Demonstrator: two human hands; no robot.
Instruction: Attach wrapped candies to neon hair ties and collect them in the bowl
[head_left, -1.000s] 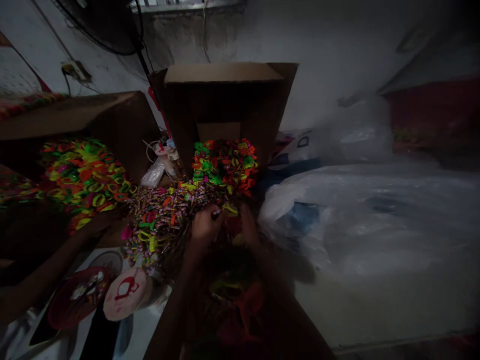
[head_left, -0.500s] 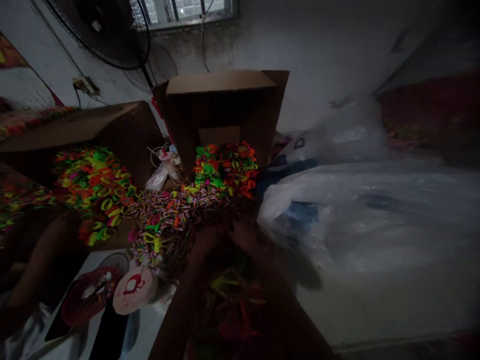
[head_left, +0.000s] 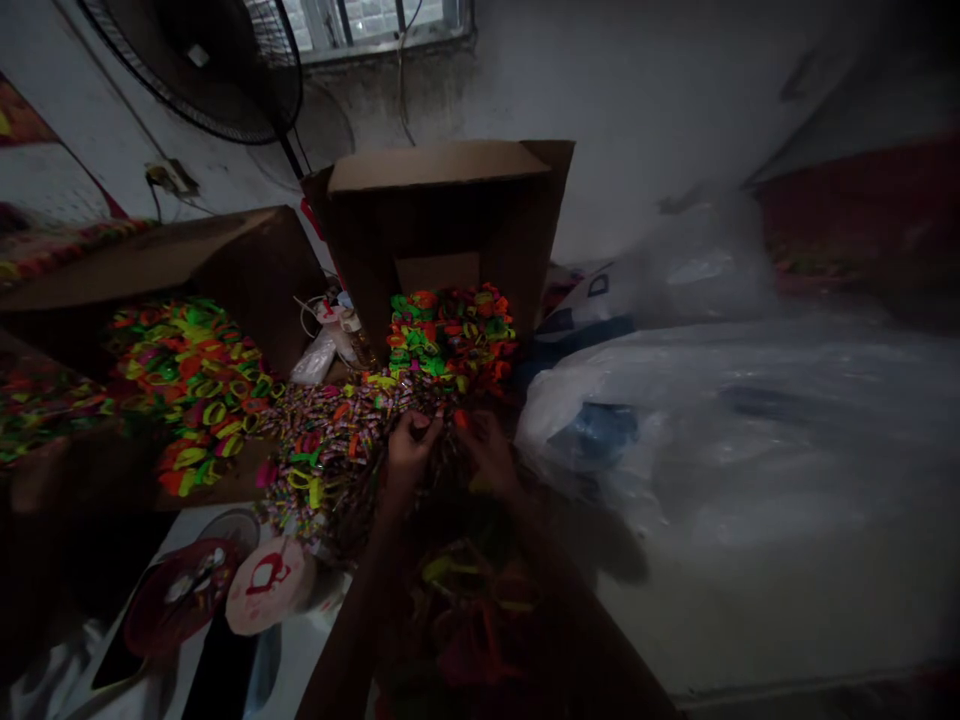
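An orange piece (head_left: pixel 462 420) sits pinched at the fingertips of my right hand (head_left: pixel 491 458). My left hand (head_left: pixel 407 455) faces it, thumb and finger drawn close, their contents too dim to make out. Beside it spreads a patterned heap (head_left: pixel 361 408); behind stands a cardboard box (head_left: pixel 442 165); a plastic bag (head_left: pixel 720 440) crowds my right.

The scene is dimly lit, with the strongest brightness shown at the window (head_left: pixel 367 22), high beyond the left hand (head_left: pixel 407 452). A soft shadow is cast on the pale surface (head_left: pixel 787 610) to the right of and nearer than the right hand (head_left: pixel 491 455); farther right, faint glare is caught by the plastic bag (head_left: pixel 750 430). Below the hands, coloured items (head_left: pixel 472 640) are sunk in gloom, their outlines perhaps only partly readable. Towards the far right, detail is blurred and stretched, and the corner is darkened.
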